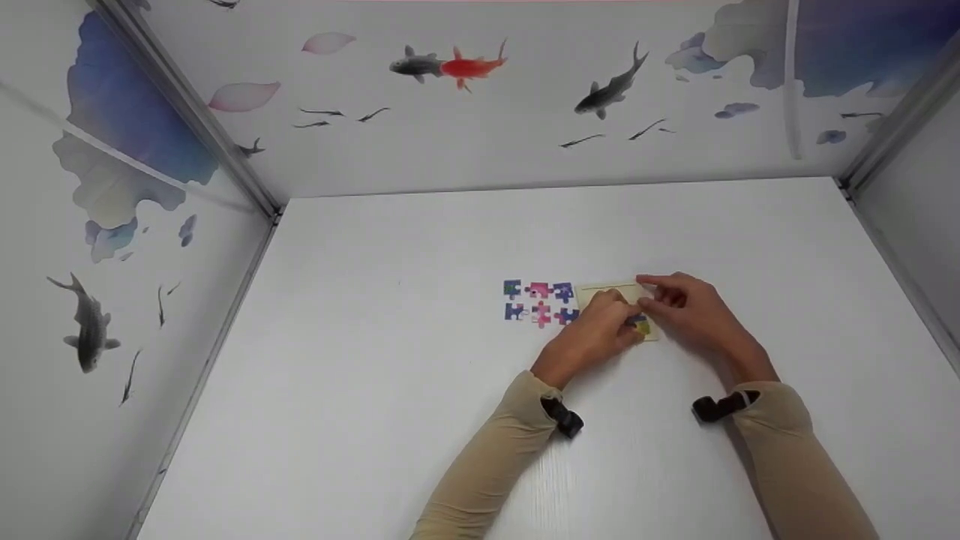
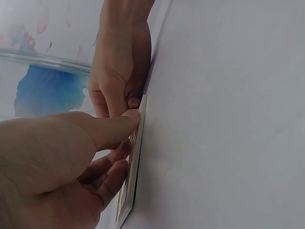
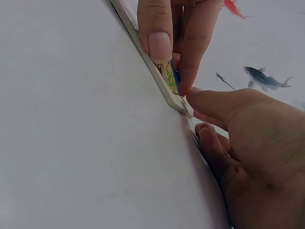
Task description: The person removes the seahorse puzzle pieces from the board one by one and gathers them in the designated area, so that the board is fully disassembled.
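A shallow, pale wooden puzzle tray [image 1: 628,289] lies on the white table, mostly covered by the hands. Over its middle, my left hand [image 1: 596,330] pinches a puzzle piece [image 3: 169,80] with yellow, green and blue on it, low at the tray's right end. My right hand [image 1: 697,315] holds the tray's right edge near the far corner, its thumb against the rim in the right wrist view. In the left wrist view the left thumb reaches down to the tray rim [image 2: 138,143]. The fingers hide most of what lies in the tray.
Left of the tray, several loose jigsaw pieces [image 1: 540,290] in pink, blue and purple lie in two rows on the white table [image 1: 360,360]. Walls with painted fish [image 1: 611,88] stand at the back and left. Each wrist wears a black strap [image 1: 562,418].
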The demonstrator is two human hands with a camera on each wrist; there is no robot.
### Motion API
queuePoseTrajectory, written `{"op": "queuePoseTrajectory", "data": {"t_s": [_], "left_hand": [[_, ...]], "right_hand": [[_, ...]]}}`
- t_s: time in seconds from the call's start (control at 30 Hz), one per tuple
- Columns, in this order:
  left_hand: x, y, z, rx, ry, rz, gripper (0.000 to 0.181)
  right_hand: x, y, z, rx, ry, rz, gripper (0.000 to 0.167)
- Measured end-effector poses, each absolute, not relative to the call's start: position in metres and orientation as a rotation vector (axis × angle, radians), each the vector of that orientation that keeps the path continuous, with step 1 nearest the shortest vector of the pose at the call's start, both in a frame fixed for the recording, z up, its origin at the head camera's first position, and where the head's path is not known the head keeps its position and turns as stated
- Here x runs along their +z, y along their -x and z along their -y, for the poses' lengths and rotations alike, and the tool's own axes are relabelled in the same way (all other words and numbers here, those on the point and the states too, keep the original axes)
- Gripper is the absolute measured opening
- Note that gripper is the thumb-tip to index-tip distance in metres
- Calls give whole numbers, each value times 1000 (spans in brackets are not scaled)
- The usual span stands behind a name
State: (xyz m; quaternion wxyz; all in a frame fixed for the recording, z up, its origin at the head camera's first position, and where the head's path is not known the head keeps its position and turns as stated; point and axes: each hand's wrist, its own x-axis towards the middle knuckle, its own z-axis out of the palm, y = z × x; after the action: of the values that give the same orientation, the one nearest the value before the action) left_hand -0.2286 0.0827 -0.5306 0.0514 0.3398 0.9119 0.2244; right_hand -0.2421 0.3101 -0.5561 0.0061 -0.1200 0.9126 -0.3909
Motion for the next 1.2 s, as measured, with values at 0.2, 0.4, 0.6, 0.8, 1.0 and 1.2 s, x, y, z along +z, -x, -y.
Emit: {"op": "queuePoseTrajectory", "data": {"t_s": [0.2,0.4,0.6,0.8,1.0,1.2], "left_hand": [[-526,233,-73,823,-1067,-2730,45],[-524,236,-46,880,-1060,-2735,46],[-531,233,-13,859,-1038,-2750,47],[-530,228,12,855,-969,-2763,47],[-531,227,31,935,-936,-2684,45],[-535,227,40,960,-967,-2633,29]], "right_hand": [[-555,243,-308,-1192,387,-2860,42],[-554,244,-306,-1177,300,-2856,43],[-554,242,-307,-1172,255,-2847,43],[-555,241,-308,-1181,230,-2844,44],[-560,242,-309,-1202,207,-2828,44],[-558,242,-309,-1203,205,-2834,45]]}}
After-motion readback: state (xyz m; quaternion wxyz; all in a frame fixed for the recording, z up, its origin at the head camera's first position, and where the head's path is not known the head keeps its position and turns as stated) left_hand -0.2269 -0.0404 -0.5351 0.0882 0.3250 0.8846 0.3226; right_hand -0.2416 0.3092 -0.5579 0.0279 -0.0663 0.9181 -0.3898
